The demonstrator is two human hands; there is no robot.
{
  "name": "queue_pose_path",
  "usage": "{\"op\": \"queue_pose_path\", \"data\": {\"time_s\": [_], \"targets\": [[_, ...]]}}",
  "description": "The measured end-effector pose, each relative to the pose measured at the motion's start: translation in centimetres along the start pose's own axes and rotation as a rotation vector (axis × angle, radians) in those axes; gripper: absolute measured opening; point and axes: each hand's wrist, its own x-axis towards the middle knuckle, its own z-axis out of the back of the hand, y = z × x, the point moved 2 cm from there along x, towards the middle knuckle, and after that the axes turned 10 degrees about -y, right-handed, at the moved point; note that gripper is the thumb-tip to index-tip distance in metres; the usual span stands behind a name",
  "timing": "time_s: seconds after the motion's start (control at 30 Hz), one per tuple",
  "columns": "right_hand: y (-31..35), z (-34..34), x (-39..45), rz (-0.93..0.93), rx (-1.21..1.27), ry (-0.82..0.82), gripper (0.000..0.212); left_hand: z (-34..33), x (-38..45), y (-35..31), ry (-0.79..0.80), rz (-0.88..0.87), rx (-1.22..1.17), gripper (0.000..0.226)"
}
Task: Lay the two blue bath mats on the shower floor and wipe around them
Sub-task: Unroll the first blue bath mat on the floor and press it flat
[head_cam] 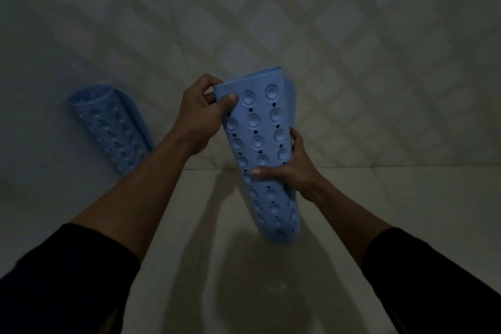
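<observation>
Right hand [291, 171] wrapped round middle of rolled blue mat [264, 149], held off shower floor [244, 293]. Left hand [200, 114] pinching loose top edge. Step, likely: unrolling first mat; next, peel edge outward, lower flat. Second rolled mat [111, 127] beyond left hand, against tiled wall [352, 35]. No containers visible.

The head view is dim and low in contrast, with a grey-blue cast. Light falls from behind and above the person, throwing broad soft shadows of the arms onto the floor [271, 266] toward its near edge. The wall [352, 35] is palest at centre; corners sink to near black. Wide-angle bending curves tile lines. Detail is soft, slightly smeared.
</observation>
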Motion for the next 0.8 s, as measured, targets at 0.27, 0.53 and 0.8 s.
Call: {"op": "queue_pose_path", "data": {"time_s": [0.27,0.53,0.8], "targets": [[-3.1,7.5,1.0,-0.144,0.000,-0.034,0.136,-8.6,1.9,4.5,0.112,0.100,-0.161,0.022],[-3.4,11.1,-0.9,-0.149,-0.046,-0.265,0.058,-14.5,2.8,7.2,0.031,0.319,-0.259,0.030],[0.5,13.5,-3.4,-0.239,0.004,-0.424,0.035,-18.2,-3.5,9.6,0.266,0.613,-0.176,0.085]]}}
